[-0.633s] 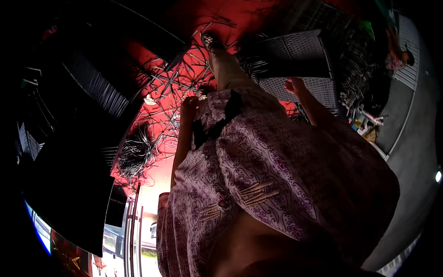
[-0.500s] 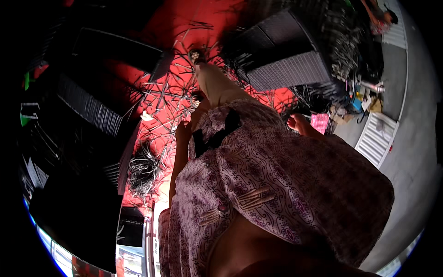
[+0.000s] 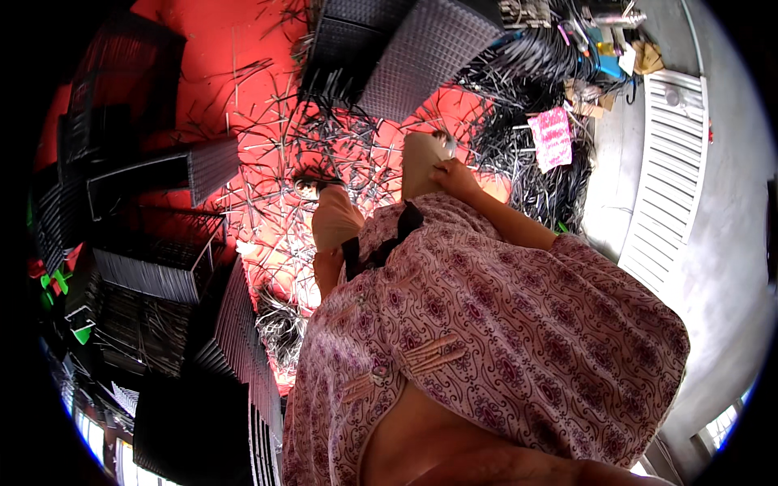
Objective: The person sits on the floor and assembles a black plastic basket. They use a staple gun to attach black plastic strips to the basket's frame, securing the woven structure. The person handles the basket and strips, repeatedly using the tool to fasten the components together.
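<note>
My right hand (image 3: pixel 455 178) is in front of me, beside the beige trousers (image 3: pixel 420 166) on my right leg. Its fingers are curled in, and nothing shows in them. Lower and to the left, my left hand (image 3: pixel 327 269) hangs by my left leg; its fingers are mostly hidden. My feet are on a red floor (image 3: pixel 203 73) strewn with loose black strips (image 3: pixel 348 138). A patterned top (image 3: pixel 486 324) with a black tie at its front covers much of the view.
A black woven furniture piece (image 3: pixel 429 57) stands ahead. More dark woven pieces (image 3: pixel 154 271) crowd the left. Heaped black strips (image 3: pixel 551 182), with a pink-and-white sheet (image 3: pixel 553 138) on them, lie at the right. Beyond is a white slatted panel (image 3: pixel 668 162) by a grey wall (image 3: pixel 733 243).
I have stepped forward and the view has turned. The woven piece ahead and the pink-and-white sheet appear closer. My right hand has swung forward beside my leg; my left hand is lower.
</note>
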Tool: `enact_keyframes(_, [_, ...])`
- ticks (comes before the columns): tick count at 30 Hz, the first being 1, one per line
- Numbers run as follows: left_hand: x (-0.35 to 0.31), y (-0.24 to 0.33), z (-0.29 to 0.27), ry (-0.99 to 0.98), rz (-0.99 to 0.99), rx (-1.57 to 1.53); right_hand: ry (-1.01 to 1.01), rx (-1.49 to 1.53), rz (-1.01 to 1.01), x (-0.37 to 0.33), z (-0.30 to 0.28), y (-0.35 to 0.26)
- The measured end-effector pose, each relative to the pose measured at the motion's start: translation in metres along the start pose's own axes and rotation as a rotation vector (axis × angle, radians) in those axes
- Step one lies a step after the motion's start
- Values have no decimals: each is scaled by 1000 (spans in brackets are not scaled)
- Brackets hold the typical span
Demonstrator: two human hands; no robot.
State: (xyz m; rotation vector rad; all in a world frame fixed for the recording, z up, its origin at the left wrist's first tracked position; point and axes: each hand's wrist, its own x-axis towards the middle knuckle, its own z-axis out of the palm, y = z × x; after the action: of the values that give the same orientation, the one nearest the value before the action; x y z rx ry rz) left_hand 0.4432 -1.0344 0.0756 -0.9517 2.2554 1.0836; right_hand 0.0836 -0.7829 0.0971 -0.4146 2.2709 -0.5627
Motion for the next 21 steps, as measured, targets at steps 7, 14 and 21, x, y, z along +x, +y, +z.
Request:
enact_keyframes(7, [-40, -38, 6, 290, 28, -511, -165, -424, -34, -33, 18, -13])
enact_keyframes(14, [-24, 109, 69, 434, -153, -476, -80, -294, -297, -30, -45, 120])
enact_keyframes(21, [-30, 165, 160, 350, -329, -316, -155, -133, -461, -42, -132, 120])
